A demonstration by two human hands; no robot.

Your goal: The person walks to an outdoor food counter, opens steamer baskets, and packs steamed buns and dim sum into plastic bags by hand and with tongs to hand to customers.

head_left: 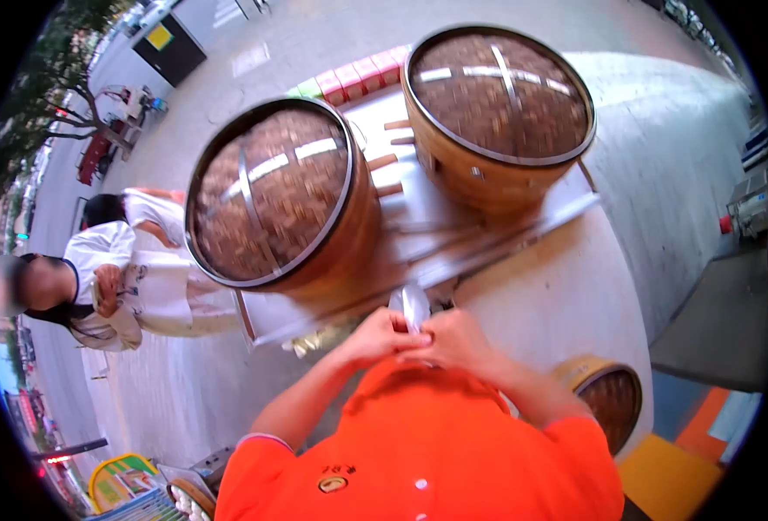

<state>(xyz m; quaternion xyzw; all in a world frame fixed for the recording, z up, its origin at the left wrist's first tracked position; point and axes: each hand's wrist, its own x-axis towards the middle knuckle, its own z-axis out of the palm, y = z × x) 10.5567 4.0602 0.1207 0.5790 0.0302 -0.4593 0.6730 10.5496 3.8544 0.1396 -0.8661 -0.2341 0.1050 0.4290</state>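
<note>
Just in front of my orange shirt, my left hand point(377, 337) and my right hand point(459, 340) meet with fingers pinched together. Between them rises a thin white plastic bag point(412, 306), its lower part hidden by my fingers. Beyond my hands stand two large bamboo steamers, each under a woven lid: the left steamer point(273, 193) and the right steamer point(500, 102). Both rest on a white-topped table point(273, 318), and neither is touched by my hands.
A row of pink and green boxes point(360, 78) lines the table's far side. A smaller bamboo steamer point(608, 395) sits at lower right. Left of the table stands a person in white point(115, 269), with another person point(145, 213) behind. A dark cabinet point(168, 50) stands farther back.
</note>
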